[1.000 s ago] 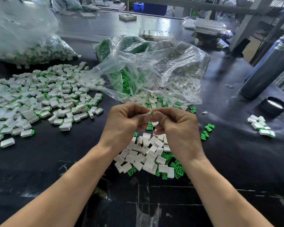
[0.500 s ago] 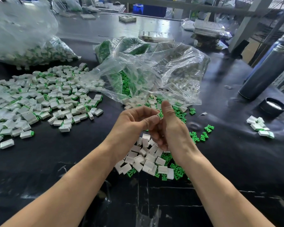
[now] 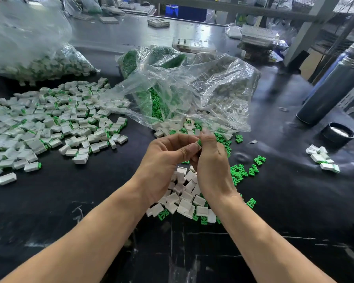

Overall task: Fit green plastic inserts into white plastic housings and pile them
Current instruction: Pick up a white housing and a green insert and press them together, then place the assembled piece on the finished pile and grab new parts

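Observation:
Both hands meet above the table's middle. My left hand [image 3: 164, 160] and my right hand [image 3: 211, 166] pinch one small white housing with a green insert [image 3: 198, 143] between their fingertips; most of the piece is hidden by the fingers. Under the hands lies a heap of empty white housings [image 3: 184, 197] mixed with loose green inserts [image 3: 239, 172]. A wide pile of fitted pieces [image 3: 49, 127] spreads over the left of the black table [image 3: 284, 201].
An open clear plastic bag [image 3: 192, 88] holding green inserts and white housings lies behind the hands. Another full bag [image 3: 35, 60] sits far left. A grey cylinder [image 3: 333, 88], a black cap [image 3: 338, 133] and a few fitted pieces [image 3: 323, 160] are at the right.
The hands have shifted slightly right and turned. The right thumb now points up over the piece, and the pinched part has come up between the fingertips.

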Demonstrator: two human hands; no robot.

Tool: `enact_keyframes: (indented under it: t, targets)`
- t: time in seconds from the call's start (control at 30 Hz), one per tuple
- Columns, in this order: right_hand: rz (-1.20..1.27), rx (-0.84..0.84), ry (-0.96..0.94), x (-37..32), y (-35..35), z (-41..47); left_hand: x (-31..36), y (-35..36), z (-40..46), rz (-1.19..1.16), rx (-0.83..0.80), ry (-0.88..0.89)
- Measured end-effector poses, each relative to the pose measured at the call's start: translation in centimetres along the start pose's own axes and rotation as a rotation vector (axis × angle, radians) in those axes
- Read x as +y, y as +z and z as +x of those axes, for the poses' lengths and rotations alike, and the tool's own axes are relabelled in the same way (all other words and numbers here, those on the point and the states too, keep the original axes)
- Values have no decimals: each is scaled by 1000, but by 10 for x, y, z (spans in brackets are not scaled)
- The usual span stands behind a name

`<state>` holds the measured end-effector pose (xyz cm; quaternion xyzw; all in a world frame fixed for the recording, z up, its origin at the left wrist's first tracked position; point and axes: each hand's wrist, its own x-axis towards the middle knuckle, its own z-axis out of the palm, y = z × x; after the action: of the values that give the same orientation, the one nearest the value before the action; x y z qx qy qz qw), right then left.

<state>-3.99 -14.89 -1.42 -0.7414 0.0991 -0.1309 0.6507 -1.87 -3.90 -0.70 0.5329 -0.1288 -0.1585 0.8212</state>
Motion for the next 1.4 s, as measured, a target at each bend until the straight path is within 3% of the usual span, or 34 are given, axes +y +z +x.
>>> enact_keyframes:
  t: [0.23, 0.43, 0.67, 0.93, 1.1, 1.23, 1.4]
  targets:
    - [-6, 64, -26, -3, 3, -1, -1, 8, -2, -85, 59, -18]
    - [70, -80, 9, -1, 0, 0, -2, 4, 0, -33, 123, -71]
    - [54, -116, 45, 0, -4, 8, -2, 5, 1, 12, 140, -56]
    - [-115, 137, -54, -1, 5, 3, -5, 10, 1, -51, 170, -28]
    - [-88, 140, -69, -2, 8, 0, -5, 8, 2, -56, 154, -10]
    - [113, 18, -31, 2, 6, 5, -6, 5, 4, 28, 163, 29]
    - [198, -83, -42, 0, -2, 4, -4, 4, 3, 138, 145, 51]
